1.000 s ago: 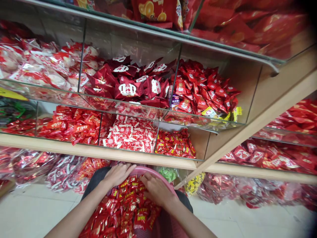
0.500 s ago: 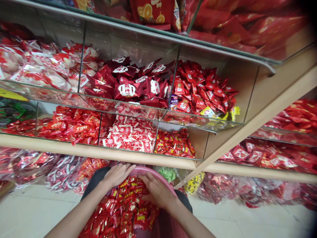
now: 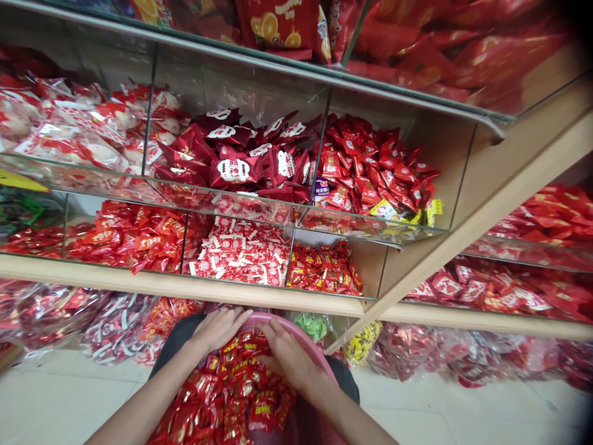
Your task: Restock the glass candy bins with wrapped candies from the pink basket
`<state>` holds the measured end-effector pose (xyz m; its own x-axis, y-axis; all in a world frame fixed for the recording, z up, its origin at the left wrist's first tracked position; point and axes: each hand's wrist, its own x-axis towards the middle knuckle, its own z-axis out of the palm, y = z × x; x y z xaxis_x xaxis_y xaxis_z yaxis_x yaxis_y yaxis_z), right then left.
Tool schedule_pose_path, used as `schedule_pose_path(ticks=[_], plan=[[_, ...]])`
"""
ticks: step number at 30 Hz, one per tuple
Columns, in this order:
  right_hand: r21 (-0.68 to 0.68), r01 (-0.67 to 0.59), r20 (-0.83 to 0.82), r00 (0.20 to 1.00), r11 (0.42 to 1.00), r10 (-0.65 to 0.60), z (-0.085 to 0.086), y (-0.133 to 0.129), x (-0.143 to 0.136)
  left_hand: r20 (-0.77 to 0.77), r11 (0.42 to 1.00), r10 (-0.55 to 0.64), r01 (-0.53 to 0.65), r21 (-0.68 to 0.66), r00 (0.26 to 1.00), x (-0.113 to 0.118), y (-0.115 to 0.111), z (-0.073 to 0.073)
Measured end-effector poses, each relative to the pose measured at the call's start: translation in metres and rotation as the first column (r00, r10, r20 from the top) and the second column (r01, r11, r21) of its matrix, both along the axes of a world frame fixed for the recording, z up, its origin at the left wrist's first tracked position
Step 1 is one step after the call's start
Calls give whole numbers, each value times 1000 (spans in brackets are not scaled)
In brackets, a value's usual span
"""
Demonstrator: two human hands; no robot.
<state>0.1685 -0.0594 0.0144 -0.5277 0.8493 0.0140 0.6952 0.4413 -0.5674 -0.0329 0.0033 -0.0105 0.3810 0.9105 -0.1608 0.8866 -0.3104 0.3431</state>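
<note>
A pink plastic basket [image 3: 311,343] sits between my knees, heaped with red-wrapped candies [image 3: 231,395] bearing yellow lettering. My left hand [image 3: 222,329] lies over the far left rim, its fingers stretched out and pointing toward the shelf. Inside the right rim, my right hand [image 3: 288,355] rests on the candies with its fingers extended and thumb apart. No candy is visibly gripped in either hand, though the undersides of both are hidden.
Ahead stands a wooden shelf [image 3: 324,301] with glass-divided bins. The nearest low bins hold small red candies [image 3: 324,269] and red-and-white packets [image 3: 241,252]. Above are maroon packets [image 3: 236,170]. Bagged sweets [image 3: 407,349] line the tiled floor [image 3: 398,414] beneath.
The view has shifted very slightly. My right hand's fingers have moved a little to the left over the candies; my left hand stays at the rim.
</note>
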Motion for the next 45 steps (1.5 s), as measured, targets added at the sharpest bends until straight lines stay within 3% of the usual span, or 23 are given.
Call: schedule_pose_path(ticks=[6, 11, 16, 20, 24, 28, 32, 37, 45], plan=[[-21, -30, 71, 997, 999, 32, 10, -4, -7, -15, 1000, -16, 16, -9, 1000, -4, 1, -3], [207, -26, -24, 999, 978, 32, 39, 0, 7, 31, 999, 21, -20, -32, 999, -4, 3, -8], [465, 153, -148, 985, 872, -94, 80, 35, 43, 74, 1000, 1, 0, -20, 997, -5, 5, -11], [534, 357, -109, 928, 766, -357, 99, 83, 82, 74, 1000, -5, 6, -17, 997, -7, 4, -11], [454, 485, 153, 784, 748, -601, 95, 117, 103, 44, 1000, -2, 2, -9, 999, -7, 2, -7], [437, 518, 291, 692, 735, -661, 79, 123, 104, 44, 1000, -6, 5, 6, 999, -6, 2, -5], [439, 460, 254, 760, 772, -598, 66, 122, 104, 49, 1000, 7, -7, 2, 999, -6, 2, -4], [425, 412, 179, 835, 806, -521, 62, 125, 109, 45, 1000, 13, -13, -15, 999, -6, 2, -4], [421, 446, 23, 865, 790, -501, 63, 124, 106, 51, 1000, -8, 8, 5, 999, -6, 1, -2]])
